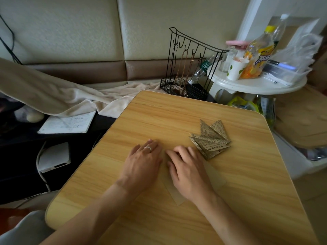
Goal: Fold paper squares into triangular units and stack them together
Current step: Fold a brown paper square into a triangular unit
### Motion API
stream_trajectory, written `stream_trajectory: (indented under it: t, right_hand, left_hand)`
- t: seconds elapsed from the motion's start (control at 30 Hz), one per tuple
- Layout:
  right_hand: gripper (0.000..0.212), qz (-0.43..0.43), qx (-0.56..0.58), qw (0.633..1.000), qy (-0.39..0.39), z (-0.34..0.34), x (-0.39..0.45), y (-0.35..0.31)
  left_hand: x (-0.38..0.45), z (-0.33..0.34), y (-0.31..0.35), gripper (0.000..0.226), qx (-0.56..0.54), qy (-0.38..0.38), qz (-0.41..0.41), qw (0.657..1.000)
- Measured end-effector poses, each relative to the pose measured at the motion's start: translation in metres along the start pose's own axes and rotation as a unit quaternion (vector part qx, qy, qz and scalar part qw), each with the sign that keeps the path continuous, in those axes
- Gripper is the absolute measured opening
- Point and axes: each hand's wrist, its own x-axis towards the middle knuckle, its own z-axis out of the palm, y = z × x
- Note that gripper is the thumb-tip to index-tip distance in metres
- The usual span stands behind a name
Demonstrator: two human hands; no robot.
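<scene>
Two bare hands press a plain tan paper sheet (177, 198) flat on the wooden surface (247, 183). The sheet lies just nearer the person than the cluster of folded triangular units (210, 139), which are of newsprint-patterned paper and fan out from one another; the sheet's near corner and one rounded-looking edge show past the right hand, and the rest is hidden under the hands.

Left hand (142, 160): palm down, fingers (150, 145) straight and released, resting on the surface or on the sheet's far part; the sheet's colour is too close to the wood to tell which. A ring sits on one finger.

Right hand (188, 167): palm on the sheet, fingers bent at the knuckles with tips down, just beside the units; whether they pinch a paper edge cannot be told.

Judged step: creasing or flattening a fold. To do it well, one hand should anchor the sheet while the other runs a fingertip outward along the fold line. Align the edges before pressing, since a skewed crease would probably spoil the fit with the cluster of units.
</scene>
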Motion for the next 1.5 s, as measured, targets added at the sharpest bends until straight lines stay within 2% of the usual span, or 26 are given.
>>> stream_trajectory:
  t: [0.17, 0.5, 0.7, 0.9, 1.17, 1.27, 1.37, 1.5]
  right_hand:
    - [0.046, -0.003, -0.003, 1.000, -0.012, 0.000, 0.001, 0.000]
    - [0.039, 0.013, -0.035, 0.999, -0.007, -0.003, -0.001, -0.001]
    - [0.038, 0.041, -0.050, 0.998, 0.005, -0.005, -0.002, -0.003]
    - [0.036, 0.068, -0.058, 0.996, 0.013, -0.006, -0.003, -0.004]
    - [0.029, 0.081, -0.047, 0.995, 0.046, -0.005, -0.005, -0.005]
    - [0.029, 0.080, -0.044, 0.995, 0.049, -0.004, -0.005, -0.005]
    - [0.031, 0.074, -0.036, 0.996, 0.035, -0.004, -0.005, -0.004]
    - [0.042, 0.032, -0.012, 0.999, -0.010, -0.006, -0.003, -0.001]
  left_hand:
    - [-0.001, 0.001, 0.000, 0.056, 0.002, -0.021, -0.009, 1.000]
    - [-0.001, -0.003, 0.008, 0.062, 0.065, -0.037, -0.055, 0.996]
    - [0.002, -0.009, 0.012, 0.064, 0.091, -0.026, -0.113, 0.989]
    - [0.005, -0.007, 0.012, 0.063, 0.085, -0.024, -0.119, 0.989]
    - [0.004, -0.002, 0.007, 0.059, 0.046, -0.003, -0.076, 0.996]
    - [0.002, -0.003, 0.007, 0.046, 0.009, 0.024, -0.056, 0.998]
    - [0.001, -0.004, 0.009, 0.026, -0.040, 0.044, -0.034, 0.998]
    - [0.003, -0.005, 0.008, 0.027, -0.058, 0.032, -0.002, 0.998]
